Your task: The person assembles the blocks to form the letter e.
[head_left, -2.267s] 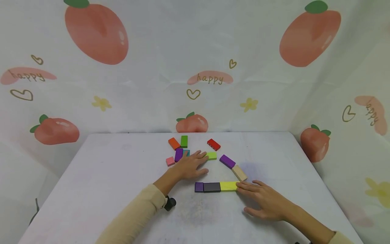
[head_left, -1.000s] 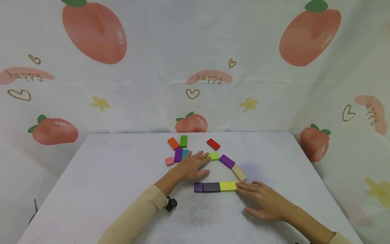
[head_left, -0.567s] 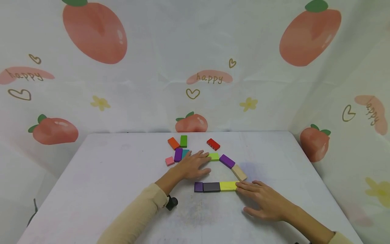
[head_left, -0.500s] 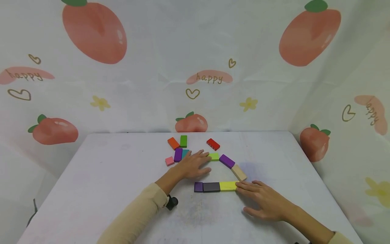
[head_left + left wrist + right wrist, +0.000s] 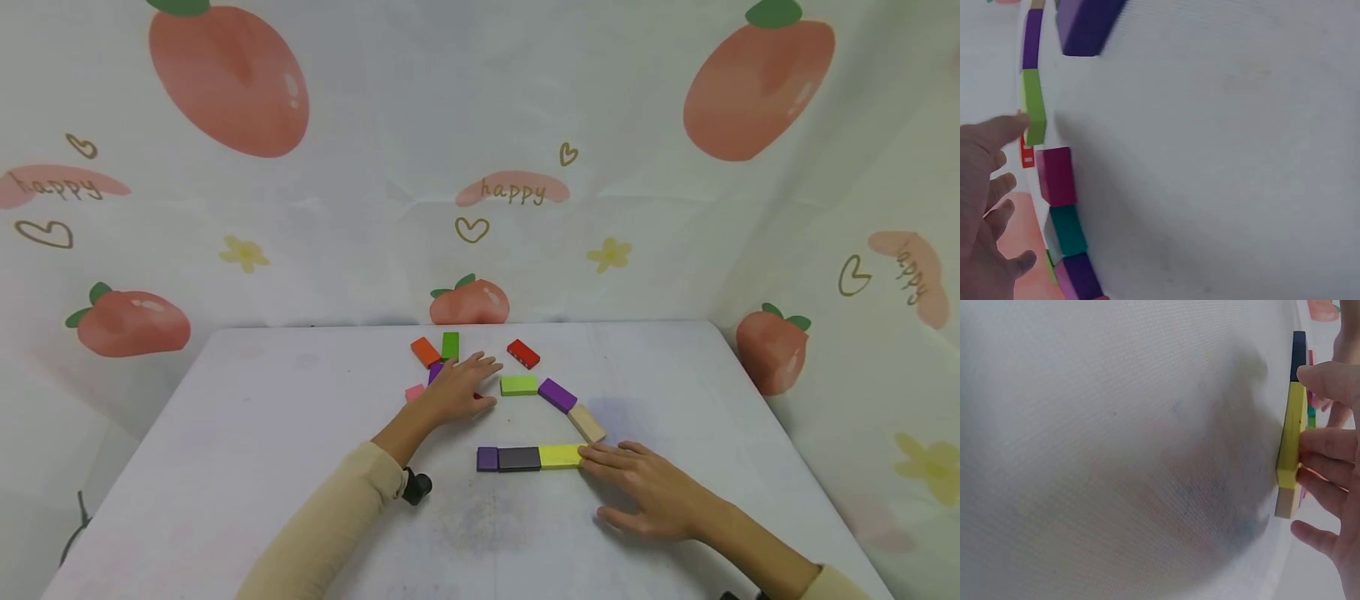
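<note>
My left hand is spread over the back cluster of blocks, holding nothing. Beneath it, a magenta block and a teal block show in the left wrist view, mostly hidden in the head view. Just right of the hand lies a lime-green block, followed by a purple block and a natural-wood block in a slanting line. My right hand lies with extended fingers at the right end of a yellow block. A dark grey block and a short dark-purple block continue that front row.
Behind are an orange block, a green block and a red block with white dots. A pink block and another purple block are partly covered by the left hand. The white table meets a printed cloth backdrop.
Earlier, the lime-green block slid right to the purple block under my left fingertips. Since then the left hand has left it, moving left and back over the cluster. The right hand stays put.
</note>
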Demonstrator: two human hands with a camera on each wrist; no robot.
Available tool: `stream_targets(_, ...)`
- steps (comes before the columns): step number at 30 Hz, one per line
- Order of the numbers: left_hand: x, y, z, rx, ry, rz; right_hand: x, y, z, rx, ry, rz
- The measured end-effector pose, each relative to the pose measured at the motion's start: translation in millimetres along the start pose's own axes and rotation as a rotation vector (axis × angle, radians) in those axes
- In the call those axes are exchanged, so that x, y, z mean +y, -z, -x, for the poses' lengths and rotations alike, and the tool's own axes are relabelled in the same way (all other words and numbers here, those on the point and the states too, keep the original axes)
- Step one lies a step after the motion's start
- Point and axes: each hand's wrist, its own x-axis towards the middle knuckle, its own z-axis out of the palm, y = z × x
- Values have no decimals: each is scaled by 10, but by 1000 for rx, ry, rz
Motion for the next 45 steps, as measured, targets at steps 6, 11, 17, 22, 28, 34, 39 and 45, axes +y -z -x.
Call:
stream_targets(6,-60,-41,99,25,-72,-28,-3,-6,3,8,5,5)
stream_targets(11,-106,-63,197,42,-118,-71,-2,-6,4,13,4,5)
stream_targets(17,-167,-84,329,72,-145,-64,3,-14,6,18,6,6)
stream_targets(22,-240,-86,445,122,-141,-43,2,-18,9,36,12,-2)
stream_targets(28,-330,-83,515,173,-110,-73,-7,-13,11,41,12,0)
stream_targets(34,-290,-57,423,236,-112,-46,-3,-15,22,39,11,5)
stream_targets(39,-199,-18,203,230,-72,-25,3,-18,14,39,11,2)
stream_targets(45,-105,26,-90,194,-52,26,8,3,6,41,22,-4)
